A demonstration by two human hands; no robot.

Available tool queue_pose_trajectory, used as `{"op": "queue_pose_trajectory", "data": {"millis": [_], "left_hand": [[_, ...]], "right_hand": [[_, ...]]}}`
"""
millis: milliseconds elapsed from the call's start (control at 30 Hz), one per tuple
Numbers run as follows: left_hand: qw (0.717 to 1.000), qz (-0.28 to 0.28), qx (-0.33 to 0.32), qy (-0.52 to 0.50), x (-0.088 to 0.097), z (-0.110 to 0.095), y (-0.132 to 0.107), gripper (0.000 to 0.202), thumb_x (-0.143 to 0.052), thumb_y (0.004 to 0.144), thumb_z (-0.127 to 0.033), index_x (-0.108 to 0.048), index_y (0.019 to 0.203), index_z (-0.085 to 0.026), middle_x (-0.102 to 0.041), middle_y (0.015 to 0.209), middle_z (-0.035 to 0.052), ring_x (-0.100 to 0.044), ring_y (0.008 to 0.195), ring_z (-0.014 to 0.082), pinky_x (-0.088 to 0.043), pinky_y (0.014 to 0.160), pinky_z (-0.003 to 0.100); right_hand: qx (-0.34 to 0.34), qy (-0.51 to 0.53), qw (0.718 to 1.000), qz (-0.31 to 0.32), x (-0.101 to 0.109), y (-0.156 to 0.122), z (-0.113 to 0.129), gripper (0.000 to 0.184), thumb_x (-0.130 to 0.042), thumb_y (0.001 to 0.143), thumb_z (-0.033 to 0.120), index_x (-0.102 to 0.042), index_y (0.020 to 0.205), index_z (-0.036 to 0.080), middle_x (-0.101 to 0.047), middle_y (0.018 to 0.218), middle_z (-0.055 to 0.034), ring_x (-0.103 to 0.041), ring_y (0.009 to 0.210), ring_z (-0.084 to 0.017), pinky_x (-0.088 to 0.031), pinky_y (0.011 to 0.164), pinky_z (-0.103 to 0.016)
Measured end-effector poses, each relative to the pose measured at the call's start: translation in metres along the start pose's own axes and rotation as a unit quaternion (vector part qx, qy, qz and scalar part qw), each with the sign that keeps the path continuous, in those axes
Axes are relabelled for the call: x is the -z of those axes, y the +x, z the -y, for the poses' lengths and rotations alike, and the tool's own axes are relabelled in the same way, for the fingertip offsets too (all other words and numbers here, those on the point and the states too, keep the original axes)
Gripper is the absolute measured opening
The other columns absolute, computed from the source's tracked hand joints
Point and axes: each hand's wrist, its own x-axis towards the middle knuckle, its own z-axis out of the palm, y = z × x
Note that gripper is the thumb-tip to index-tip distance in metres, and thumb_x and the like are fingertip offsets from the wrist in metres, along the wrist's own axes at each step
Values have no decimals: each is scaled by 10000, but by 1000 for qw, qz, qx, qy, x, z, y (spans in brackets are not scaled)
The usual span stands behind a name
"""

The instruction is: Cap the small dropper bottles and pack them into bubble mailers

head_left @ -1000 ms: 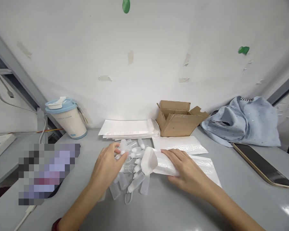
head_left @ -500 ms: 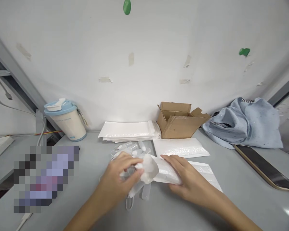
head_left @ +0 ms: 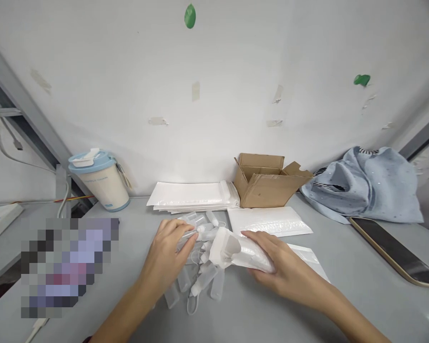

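My right hand [head_left: 279, 259] grips a white bubble mailer [head_left: 252, 255] whose open mouth faces left. Beside that mouth, my left hand [head_left: 171, 245] has its thumb and fingers closed around a small clear plastic bottle [head_left: 188, 234], partly hidden by the fingers. Under and around this hand lies a loose pile of similar translucent bottles [head_left: 204, 280] with white caps and cord loops. Another white bubble mailer [head_left: 270, 221] lies flat behind my right hand, and one more mailer [head_left: 309, 262] shows partly beneath the right forearm.
A stack of white mailers [head_left: 189, 194] lies at the back, next to an open cardboard box [head_left: 271, 186]. To the left stand a cream cup with a blue lid [head_left: 102, 183] and a pixelated item [head_left: 75, 262]. A blue cloth bag [head_left: 364, 186] and a phone [head_left: 396, 252] are at the right.
My left hand has moved left from the mailer's mouth to the bottle pile, where its fingers close on a bottle. The mailer's mouth has turned somewhat, still in my right hand.
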Motion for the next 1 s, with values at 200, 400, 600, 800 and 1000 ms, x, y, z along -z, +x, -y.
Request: {"op": "queue_pose_trajectory", "data": {"millis": [200,400,600,800,1000], "left_hand": [[999,8,-18,30,-9,3,0,179,-499,875,-220,-676,894,-206,-635,838,50,-555,847,220,-498,708,349],[998,17,22,52,-9,2,1,159,-517,848,-205,-670,881,-183,-655,811,49,-567,825,230,-493,691,352],[997,29,24,65,-7,2,0,172,-487,856,-174,-656,825,-184,-636,762,48,-546,789,230,-468,655,338],[997,38,16,66,-8,0,-2,279,-357,907,-169,-554,710,-187,-591,739,56,-504,747,225,-447,643,349],[994,-26,100,28,23,-6,5,214,-379,911,-279,-547,806,-198,-605,824,52,-518,816,239,-442,677,351]], "right_hand": [[11,-23,1000,1,-2,1,0,572,-556,775,183,-420,1331,190,-550,1286,-106,-523,1158,-272,-457,950,-429],[-4,-29,1000,12,-4,1,-2,579,-550,781,190,-409,1342,171,-553,1277,-114,-514,1161,-276,-450,957,-436],[-18,-25,999,12,-5,1,-6,588,-546,791,189,-384,1356,176,-544,1273,-109,-497,1163,-274,-439,959,-441],[-14,-29,999,15,-3,3,-3,578,-536,797,173,-381,1354,182,-556,1241,-105,-509,1121,-269,-449,929,-428],[-31,-24,999,14,0,1,-2,584,-545,797,193,-375,1356,189,-544,1248,-102,-502,1138,-270,-443,946,-423]]}}
